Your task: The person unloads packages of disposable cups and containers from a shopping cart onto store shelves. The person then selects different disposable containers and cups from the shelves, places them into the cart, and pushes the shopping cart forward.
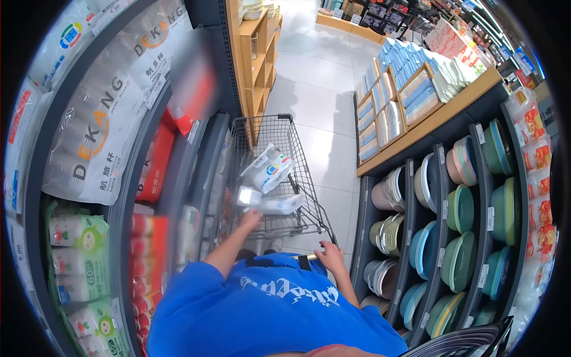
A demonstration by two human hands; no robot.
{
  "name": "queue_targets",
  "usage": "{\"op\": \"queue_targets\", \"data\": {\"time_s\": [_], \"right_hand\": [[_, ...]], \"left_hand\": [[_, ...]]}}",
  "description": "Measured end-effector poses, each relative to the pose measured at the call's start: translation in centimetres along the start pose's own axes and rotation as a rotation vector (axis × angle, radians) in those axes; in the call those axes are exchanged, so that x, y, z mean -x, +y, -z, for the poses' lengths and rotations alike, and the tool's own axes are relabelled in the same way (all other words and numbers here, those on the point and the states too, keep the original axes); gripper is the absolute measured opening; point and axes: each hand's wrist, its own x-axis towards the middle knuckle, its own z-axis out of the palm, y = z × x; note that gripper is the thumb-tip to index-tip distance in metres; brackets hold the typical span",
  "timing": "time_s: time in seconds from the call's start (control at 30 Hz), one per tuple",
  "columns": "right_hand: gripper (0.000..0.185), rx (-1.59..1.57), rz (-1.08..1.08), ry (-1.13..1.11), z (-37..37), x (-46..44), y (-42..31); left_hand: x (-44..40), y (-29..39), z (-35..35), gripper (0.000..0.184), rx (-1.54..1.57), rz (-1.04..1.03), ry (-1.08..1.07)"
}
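Observation:
A wire shopping cart (288,134) stands in front of me in the aisle. Inside it lie a clear plastic package with a round colourful logo (270,169), a small white box (249,197) and a blurred white package (282,204). My left hand (252,220) reaches over the near end of the cart, beside the white box and the blurred package; its fingers are smeared and partly hidden. My right hand (330,256) is near the cart's handle, right of my waist, with its fingers apart and nothing held in them.
Shelves of packaged cups (89,131) rise at the left, with red packs (156,157) beside them. Stacked basins (458,256) fill the right shelves, below a wooden rack of folded cloths (410,89). A wooden shelf (257,65) stands beyond the cart.

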Motion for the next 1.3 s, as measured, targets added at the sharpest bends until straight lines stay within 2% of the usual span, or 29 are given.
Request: {"op": "queue_targets", "data": {"time_s": [0.03, 0.13, 0.23, 0.3, 0.4, 0.5, 0.53, 0.67, 0.87, 0.97, 1.2, 1.27, 1.3], "right_hand": [[0.038, -0.005, 0.015, 0.098, -0.7, -0.1, 0.4], [0.022, 0.014, 0.049, 0.390, -2.6, -0.9, 1.0], [0.015, 0.060, 0.043, 0.609, -3.4, -1.6, 0.9], [0.015, 0.029, 0.000, 0.686, -3.2, -2.5, 0.8], [0.015, 0.085, -0.017, 0.592, -2.6, -3.2, 1.2], [0.018, 0.162, -0.061, 0.360, -2.1, -4.1, 0.9], [0.028, 0.194, -0.051, 0.278, -1.8, -4.3, 0.8], [0.031, 0.330, -0.038, 0.048, -1.8, -5.8, 0.3], [0.028, 0.349, -0.054, 0.130, -3.2, -5.5, 0.1], [0.032, 0.311, -0.055, 0.155, -3.8, -4.3, -0.2], [0.070, 0.333, -0.115, 0.185, -7.1, -0.8, -2.1], [0.075, 0.388, -0.155, 0.091, -8.0, -0.4, -2.1], [0.077, 0.411, -0.177, 0.045, -8.3, 0.0, -2.0]], "left_hand": [[0.1, -0.6, 0.1, 0.038, -0.267, -0.114, 0.067], [0.4, -0.6, 1.0, 0.033, -0.043, -0.061, -0.013], [0.2, -1.5, 1.6, 0.032, 0.063, -0.048, 0.019], [-0.3, -2.4, 2.2, 0.030, -0.131, -0.112, 0.104], [0.5, -1.8, 2.1, 0.027, -0.368, -0.207, 0.155], [2.9, 0.2, 2.1, 0.027, -0.522, -0.274, 0.128], [3.3, 0.6, 2.0, 0.028, -0.566, -0.294, 0.111], [4.1, 1.1, 2.0, 0.031, -0.690, -0.239, 0.008], [9.5, 3.2, 3.1, 0.049, -0.769, -0.283, -0.100], [11.5, 2.0, 3.6, 0.054, -0.856, -0.371, -0.058], [16.2, -3.3, 7.3, 0.033, -0.831, -0.647, 0.140], [17.1, -6.0, 8.7, 0.031, -0.770, -0.758, 0.181], [17.3, -7.2, 9.2, 0.032, -0.703, -0.742, 0.186]]}}
